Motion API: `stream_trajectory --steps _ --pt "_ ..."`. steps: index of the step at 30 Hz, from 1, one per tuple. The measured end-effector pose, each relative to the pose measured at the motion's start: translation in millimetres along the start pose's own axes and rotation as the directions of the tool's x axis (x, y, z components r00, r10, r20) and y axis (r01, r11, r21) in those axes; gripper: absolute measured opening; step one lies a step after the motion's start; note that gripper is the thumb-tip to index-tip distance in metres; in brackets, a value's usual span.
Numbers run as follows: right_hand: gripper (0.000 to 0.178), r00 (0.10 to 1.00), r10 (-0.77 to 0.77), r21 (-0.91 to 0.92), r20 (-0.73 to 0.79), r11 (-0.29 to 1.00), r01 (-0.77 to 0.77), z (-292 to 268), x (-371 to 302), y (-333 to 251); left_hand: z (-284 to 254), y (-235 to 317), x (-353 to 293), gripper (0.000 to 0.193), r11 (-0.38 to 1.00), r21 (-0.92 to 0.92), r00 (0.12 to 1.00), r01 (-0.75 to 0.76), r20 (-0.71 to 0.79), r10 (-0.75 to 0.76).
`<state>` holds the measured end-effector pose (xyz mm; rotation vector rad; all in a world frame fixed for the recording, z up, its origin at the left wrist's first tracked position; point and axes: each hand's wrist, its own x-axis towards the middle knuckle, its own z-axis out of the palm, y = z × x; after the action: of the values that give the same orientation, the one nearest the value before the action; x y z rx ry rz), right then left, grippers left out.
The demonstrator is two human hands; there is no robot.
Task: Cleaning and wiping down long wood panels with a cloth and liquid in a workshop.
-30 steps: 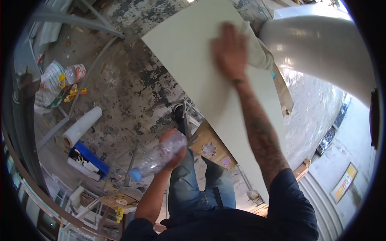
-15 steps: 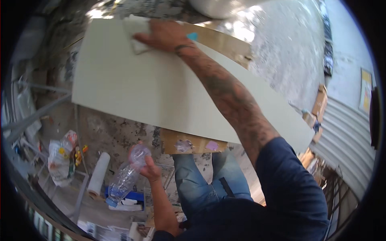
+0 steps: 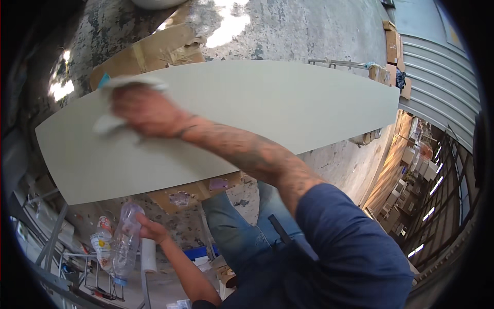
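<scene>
A long pale greenish-white panel [image 3: 247,98] lies flat in front of me. My right hand [image 3: 146,108], blurred by motion, presses a white cloth [image 3: 110,123] onto the panel's left half, with the arm stretched across the board. Off the panel's near edge, my left hand [image 3: 149,228] grips a large clear plastic bottle [image 3: 125,247] near its upper end. The bottle hangs with its blue cap pointing down, beside the metal frame. My left fingers are partly hidden behind it.
Brown cardboard [image 3: 144,54] sticks out under the panel's far edge, and another piece [image 3: 167,200] under the near edge. A metal frame [image 3: 51,242] stands at the left. A white roll [image 3: 148,256] and a printed plastic bag [image 3: 103,242] are below. Corrugated sheeting [image 3: 432,77] rises at right.
My view has swung to the right, showing more of the panel's right end. My right hand has slid the cloth nearer across the board. The left hand still holds the bottle, now more upright.
</scene>
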<state>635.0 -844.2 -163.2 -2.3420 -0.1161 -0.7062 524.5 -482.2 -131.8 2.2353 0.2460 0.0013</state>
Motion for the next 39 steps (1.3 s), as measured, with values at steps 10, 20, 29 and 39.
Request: stream_trajectory --steps 10,20,29,39 --pt "0.062 0.384 0.756 -0.341 -0.53 0.225 -0.913 -311.3 -290.7 83.1 165.7 152.4 -10.2 0.052 0.892 -0.369 0.841 -0.26 0.368 0.397" --pt "0.049 0.883 0.451 0.147 -0.13 0.89 -0.432 -166.7 -254.4 -55.4 232.1 255.2 -30.6 0.05 0.888 -0.411 0.863 -0.208 0.35 0.365" --pt "0.063 0.169 0.761 -0.411 -0.627 -0.138 -0.901 -609.4 -640.7 79.6 326.1 189.8 -139.5 0.048 0.886 -0.242 0.864 -0.395 0.231 0.448" --pt "0.055 0.615 0.722 -0.029 -0.317 0.64 -0.768 -304.6 -384.3 -80.2 336.4 195.3 -140.8 0.058 0.9 0.058 0.901 -0.432 0.081 0.427"
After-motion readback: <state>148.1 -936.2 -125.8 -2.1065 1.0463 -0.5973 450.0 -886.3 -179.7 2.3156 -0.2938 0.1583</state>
